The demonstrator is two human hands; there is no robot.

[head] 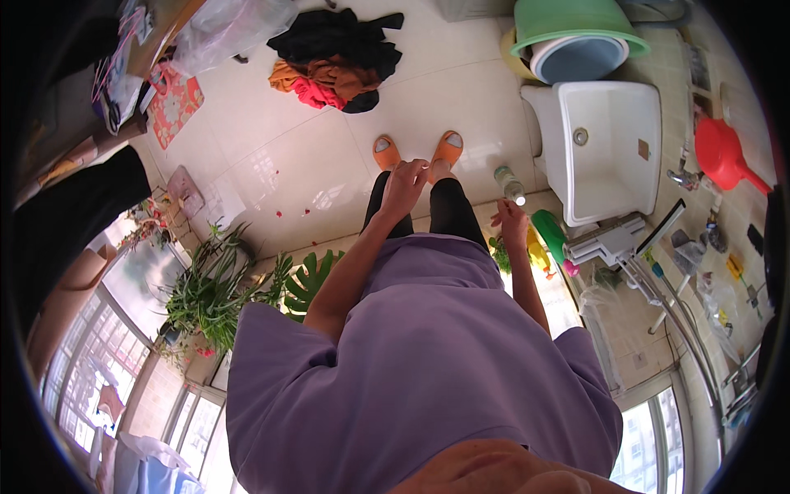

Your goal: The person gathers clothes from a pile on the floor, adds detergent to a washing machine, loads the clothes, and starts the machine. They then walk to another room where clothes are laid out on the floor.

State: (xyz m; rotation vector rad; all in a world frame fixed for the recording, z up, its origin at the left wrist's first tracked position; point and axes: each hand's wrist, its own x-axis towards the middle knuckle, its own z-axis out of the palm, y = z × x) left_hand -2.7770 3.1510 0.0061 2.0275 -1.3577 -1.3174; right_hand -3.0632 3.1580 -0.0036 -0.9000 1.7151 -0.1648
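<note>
My left hand (pixel 404 186) is in front of my left thigh, its fingers bent towards the middle. I see nothing in it, but the fingertips are too small to make out. Beside my right leg, my right hand (pixel 512 219) hangs with loosely curled fingers and nothing visible in them. Closest to it in the picture is a clear bottle (pixel 508 184) with a pale cap, apart from the hand. A heap of black, brown, orange and red clothes (pixel 339 58) lies on the tiled floor ahead of my orange slippers (pixel 386 152).
To the right is a white sink (pixel 611 154), with a green basin (pixel 574 25) beyond it. A red dipper (pixel 719 154) hangs on the wall. A flat mop (pixel 608 244) and a green bottle (pixel 548 234) are nearer. Potted plants (pixel 210 290) and a floral bag (pixel 176 105) are at left.
</note>
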